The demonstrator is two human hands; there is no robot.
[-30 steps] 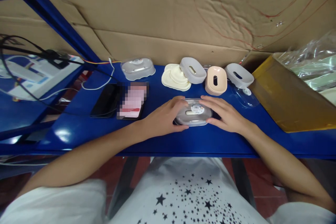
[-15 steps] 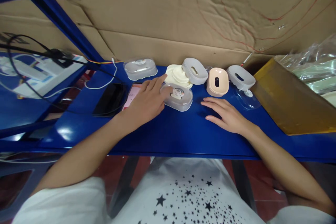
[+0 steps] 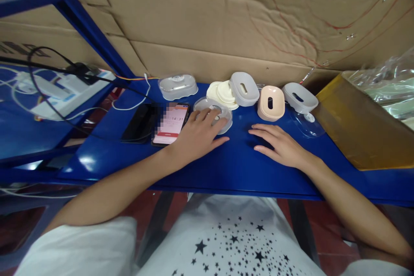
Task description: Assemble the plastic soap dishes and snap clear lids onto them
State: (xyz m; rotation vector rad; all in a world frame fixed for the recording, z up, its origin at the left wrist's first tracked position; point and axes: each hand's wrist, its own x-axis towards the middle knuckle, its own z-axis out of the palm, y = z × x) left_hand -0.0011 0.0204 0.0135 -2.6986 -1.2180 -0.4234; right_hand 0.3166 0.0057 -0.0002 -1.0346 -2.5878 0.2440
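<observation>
My left hand [image 3: 199,136] lies over a grey oval box with a clear cover [image 3: 202,103]. Its fingers are spread across the cover and hide much of it; the thumb points right. Just left of this hand is a lit phone [image 3: 171,125] with a timer on its screen. My right hand [image 3: 280,144] rests on the blue table [image 3: 239,168], fingers stretched out and holding nothing. Closest to it stands a peach oval box [image 3: 271,114] with a slot in its inner face. Cream oval pieces [image 3: 223,92] lie behind the covered box, touching a grey slotted part [image 3: 245,89].
Farther right are another grey slotted part [image 3: 299,98] and a clear cover [image 3: 308,128]. A second covered grey box [image 3: 177,86] stands at the back left. A yellow-brown carton [image 3: 362,129] borders the right side; a power strip [image 3: 71,99] with cables is at left.
My left hand has moved right and toward me, uncovering the phone screen, and its fingers now cover the clear-covered box. That box has shifted slightly left. My right hand stays in place.
</observation>
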